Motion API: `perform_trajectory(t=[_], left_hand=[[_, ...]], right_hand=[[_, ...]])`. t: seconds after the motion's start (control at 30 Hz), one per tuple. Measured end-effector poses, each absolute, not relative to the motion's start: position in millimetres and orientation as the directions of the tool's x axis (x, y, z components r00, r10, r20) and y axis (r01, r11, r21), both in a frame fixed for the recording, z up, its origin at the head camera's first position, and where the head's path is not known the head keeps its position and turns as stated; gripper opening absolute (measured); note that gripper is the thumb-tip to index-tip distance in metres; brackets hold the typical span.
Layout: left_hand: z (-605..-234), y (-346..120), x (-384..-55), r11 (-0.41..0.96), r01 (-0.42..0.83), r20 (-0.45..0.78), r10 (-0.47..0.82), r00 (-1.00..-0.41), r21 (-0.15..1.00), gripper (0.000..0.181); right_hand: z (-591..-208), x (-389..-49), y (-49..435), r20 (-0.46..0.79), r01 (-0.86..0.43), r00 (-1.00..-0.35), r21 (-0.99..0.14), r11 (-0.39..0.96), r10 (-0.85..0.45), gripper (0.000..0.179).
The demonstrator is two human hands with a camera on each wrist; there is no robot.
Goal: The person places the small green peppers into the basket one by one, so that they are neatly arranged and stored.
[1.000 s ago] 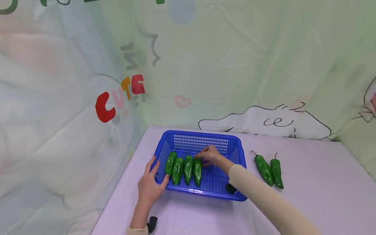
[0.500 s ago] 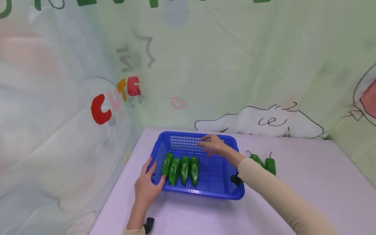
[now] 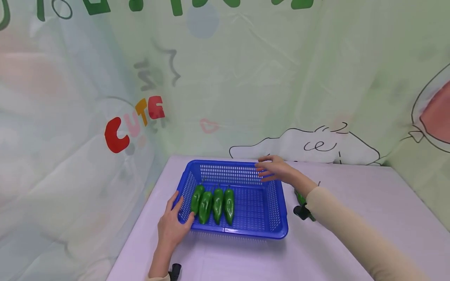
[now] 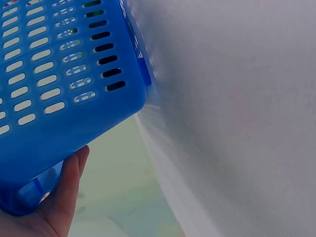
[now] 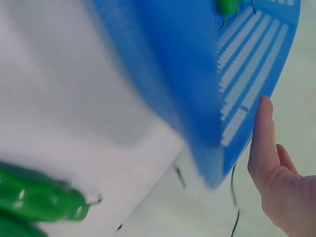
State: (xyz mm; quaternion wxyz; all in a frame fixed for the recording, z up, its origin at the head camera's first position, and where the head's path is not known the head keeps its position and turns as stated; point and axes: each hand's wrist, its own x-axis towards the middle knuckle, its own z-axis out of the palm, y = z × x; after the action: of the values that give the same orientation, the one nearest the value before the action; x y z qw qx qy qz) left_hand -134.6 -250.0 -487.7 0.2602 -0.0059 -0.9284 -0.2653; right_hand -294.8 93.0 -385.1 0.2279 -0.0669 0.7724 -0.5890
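Gripping the basket (image 3: 246, 233) at its near left corner, the person's left hand (image 3: 172, 231) was clamped on the rim, thumb toward the near edge and fingers along the left side, probably to keep the basket from sliding. The basket sat on the table (image 3: 225, 259) with its wide top facing up, which left its inside easy to reach. Four peppers (image 3: 218, 207) lay in its left part, side by side, stems toward its far wall; so neat a row seemed chosen to use the basket's width evenly. To the right of the basket, two more peppers (image 5: 42, 197) lay on the table, likely placed there for a short reach; in the head view the right sleeve (image 3: 351, 228) partly covered them. By the basket's far right corner hung the right hand (image 3: 275, 169), its fingers apart and holding nothing, perhaps held high to clear the rim. Whether it touched the rim could not be told. Beyond the basket rose a backdrop (image 3: 228, 89) with letters and cartoon outlines.
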Motion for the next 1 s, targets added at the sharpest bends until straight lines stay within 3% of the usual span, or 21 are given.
perform_trajectory(t=[0.3,0.63,1.0], left_hand=[[-485.9,-249.6,-134.9,0.86,0.139,0.468,-0.125,-0.875,0.49,0.064],[-485.1,-250.6,-133.7,0.857,0.147,0.471,-0.122,-0.873,0.494,0.063],[-485.9,-251.1,-134.2,0.858,0.154,0.474,-0.115,-0.873,0.491,0.063]], right_hand=[[-383.0,-294.1,158.3,-0.279,0.164,-0.914,-0.919,0.359,-0.296,0.061],[-406.1,-289.7,253.3,-0.314,0.199,-0.928,-0.872,0.448,-0.199,0.068],[-439.7,-278.5,318.9,-0.448,0.382,-0.892,-0.811,0.443,-0.05,0.07]])
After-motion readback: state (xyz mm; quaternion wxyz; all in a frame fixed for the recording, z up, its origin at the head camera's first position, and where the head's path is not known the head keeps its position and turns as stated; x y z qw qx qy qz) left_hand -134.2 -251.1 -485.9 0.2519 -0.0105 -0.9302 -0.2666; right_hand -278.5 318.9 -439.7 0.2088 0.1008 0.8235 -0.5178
